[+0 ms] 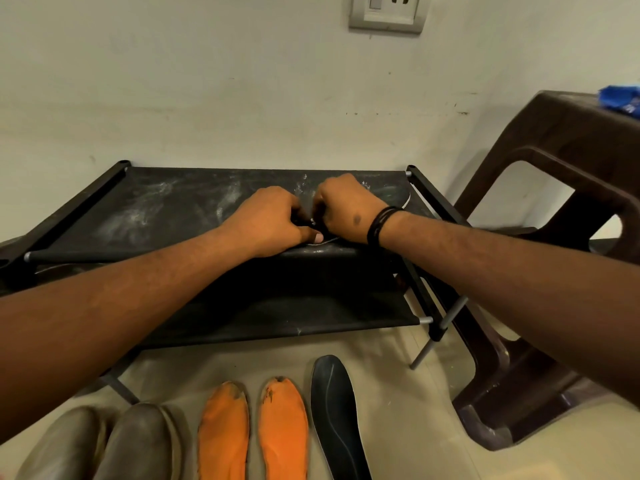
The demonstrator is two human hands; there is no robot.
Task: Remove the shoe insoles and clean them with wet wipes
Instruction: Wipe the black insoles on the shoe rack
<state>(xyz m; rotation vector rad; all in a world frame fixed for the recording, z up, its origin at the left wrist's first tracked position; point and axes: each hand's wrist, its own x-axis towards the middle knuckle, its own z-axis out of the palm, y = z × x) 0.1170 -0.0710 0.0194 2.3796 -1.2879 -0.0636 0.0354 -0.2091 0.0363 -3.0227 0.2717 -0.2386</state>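
While both hands meet over the top tier of the black shoe rack [145, 206], I log the grips first: left hand [273, 216] with fingers curled under and thumb pressed forward, pinching a small dark thing with a white speck that I cannot identify; right hand [346, 206] likewise curled, knuckles up, fingertips hidden against the left hand, so I cannot tell what it grips. Black cord wristband [381, 225] on the right wrist. Under the right hand, a dark insole [391, 195] lies flat on the rack's fabric. On the floor in front: two orange insoles [252, 431] side by side; one black insole [336, 410] just right of them; pair of grey-brown shoes [104, 441] to their left. Brown plastic chair [568, 157] at right, a blue packet [621, 98] on top
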